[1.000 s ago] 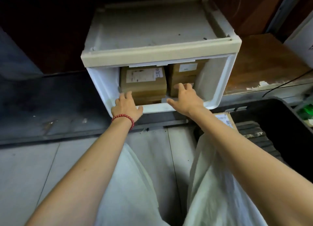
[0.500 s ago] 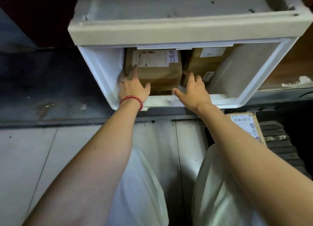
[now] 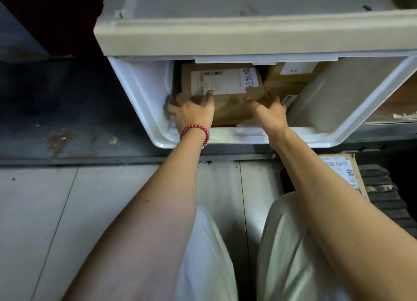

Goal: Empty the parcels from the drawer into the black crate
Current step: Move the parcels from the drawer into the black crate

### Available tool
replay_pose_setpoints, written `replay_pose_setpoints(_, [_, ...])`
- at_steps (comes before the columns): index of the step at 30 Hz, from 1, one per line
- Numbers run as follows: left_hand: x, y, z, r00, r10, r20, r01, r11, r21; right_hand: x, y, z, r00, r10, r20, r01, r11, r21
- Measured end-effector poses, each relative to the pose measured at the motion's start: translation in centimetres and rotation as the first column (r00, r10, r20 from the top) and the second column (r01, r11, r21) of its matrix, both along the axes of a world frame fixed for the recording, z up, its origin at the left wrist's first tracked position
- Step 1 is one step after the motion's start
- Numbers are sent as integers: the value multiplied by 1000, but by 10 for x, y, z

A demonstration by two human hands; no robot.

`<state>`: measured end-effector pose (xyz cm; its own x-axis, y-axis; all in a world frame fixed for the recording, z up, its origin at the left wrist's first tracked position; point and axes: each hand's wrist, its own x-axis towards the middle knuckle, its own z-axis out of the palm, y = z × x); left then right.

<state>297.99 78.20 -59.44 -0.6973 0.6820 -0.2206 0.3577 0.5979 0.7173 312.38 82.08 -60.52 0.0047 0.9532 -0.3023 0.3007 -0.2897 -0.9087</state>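
Observation:
A white plastic drawer (image 3: pixel 248 140) stands pulled out in front of me. Inside it sit two brown cardboard parcels side by side. My left hand (image 3: pixel 191 113), with a red bead bracelet on the wrist, grips the left edge of the left parcel (image 3: pixel 225 84), which carries a white shipping label. On that same parcel's right side is my right hand (image 3: pixel 268 111), thumb on the front face and fingers tucked into the gap beside the right parcel (image 3: pixel 291 77). The black crate (image 3: pixel 383 199) lies low at the right and holds one labelled parcel (image 3: pixel 343 172).
The drawer's cabinet top (image 3: pixel 248 34) overhangs the parcels and hides their rear parts. A dark metal ledge (image 3: pixel 67 111) runs under the drawer. Pale floor tiles (image 3: pixel 45 210) spread to the left. My knees in light trousers fill the lower middle.
Both hands went from the drawer's front rim deeper inside and closed on the two sides of the left parcel. My head moved closer to the drawer.

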Motion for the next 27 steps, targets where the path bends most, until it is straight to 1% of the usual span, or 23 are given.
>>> replay_pose_setpoints(2, [-2, 1, -2, 995, 26, 94, -29, 999, 31, 1, 0, -4, 995, 7, 95, -3, 999, -35])
replay_pose_setpoints(3, [-4, 2, -2, 990, 37, 138, -44, 998, 49, 2, -1, -5, 996, 3, 86, 1, 999, -50])
replay_pose_setpoints(4, [-5, 1, -1, 986, 42, 161, -52, 997, 64, 3, -1, -5, 999, -6, 45, 8, 998, -60])
replay_pose_setpoints(6, [-5, -2, 2, 986, 44, 160, -60, 993, 101, 5, -5, -3, 999, -14, -29, 12, 997, -75])
replay_pose_setpoints(11, [-2, -18, 14, 990, 47, 130, -78, 967, 243, 15, -17, 6, 997, 3, -74, -6, 999, -38])
replay_pose_setpoints(17, [0, -48, 36, 992, -5, 123, -42, 924, 380, 30, -45, 29, 987, 45, -152, -42, 999, 22])
replay_pose_setpoints(22, [-4, -79, 55, 995, -32, 95, -3, 939, 343, 44, -76, 46, 977, 83, -197, -77, 996, 38])
replay_pose_setpoints(24, [-1, -92, 59, 995, -46, 83, 16, 943, 331, 52, -89, 49, 975, 104, -196, -101, 995, 24])
replay_pose_setpoints(27, [3, -112, 57, 996, -62, 65, 39, 952, 304, 64, -105, 55, 978, 95, -184, -92, 996, 23])
